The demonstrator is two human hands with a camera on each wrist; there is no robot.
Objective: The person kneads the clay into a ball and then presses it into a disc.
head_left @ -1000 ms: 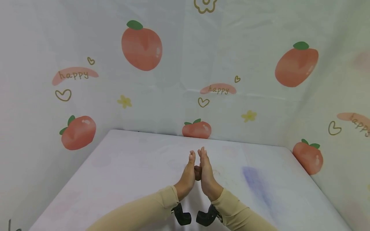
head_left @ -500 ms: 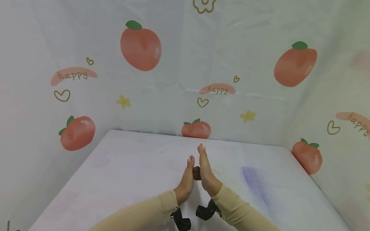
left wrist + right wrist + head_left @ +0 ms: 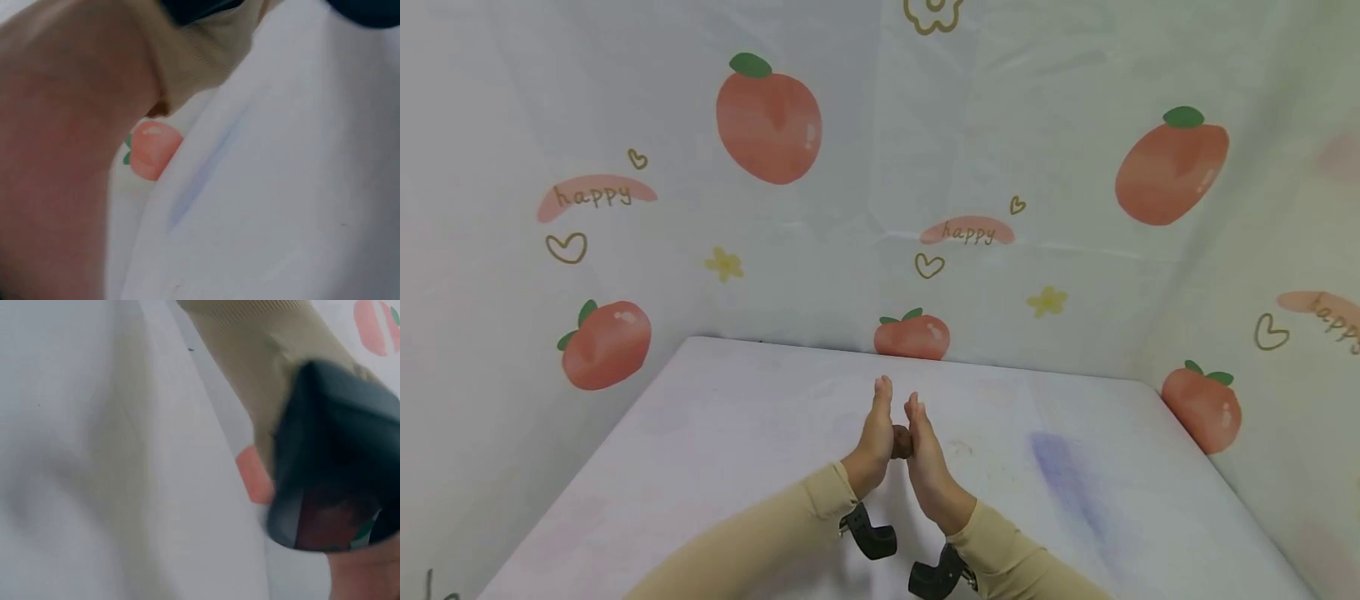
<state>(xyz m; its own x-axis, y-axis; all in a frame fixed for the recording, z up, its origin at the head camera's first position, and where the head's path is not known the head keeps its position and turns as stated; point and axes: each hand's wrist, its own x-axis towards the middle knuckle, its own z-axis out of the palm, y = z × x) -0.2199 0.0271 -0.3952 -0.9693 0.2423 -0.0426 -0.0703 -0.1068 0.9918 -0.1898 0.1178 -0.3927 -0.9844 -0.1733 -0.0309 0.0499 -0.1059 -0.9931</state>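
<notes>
Over the middle of the white table (image 3: 715, 450) my two hands stand on edge, palm facing palm, fingers straight and pointing away from me. The left hand (image 3: 874, 429) and the right hand (image 3: 927, 458) press a small brown lump (image 3: 901, 442) between their palms; only a sliver of it shows in the head view. The left fingertips reach farther forward than the right ones. Both arms wear beige sleeves (image 3: 790, 533). The wrist views are blurred and show only sleeve (image 3: 187, 56), table cloth (image 3: 75, 456) and no lump.
A pale backdrop printed with peaches (image 3: 767, 121), hearts and "happy" closes the table off at the back and both sides. Black wrist camera mounts (image 3: 872, 533) (image 3: 934, 577) hang under the forearms. A faint bluish stain (image 3: 1063, 475) marks the table to the right.
The left hand has slid forward and the right hand back, so the left fingertips now lead; half a second ago the right led. The lump stays between the palms.
</notes>
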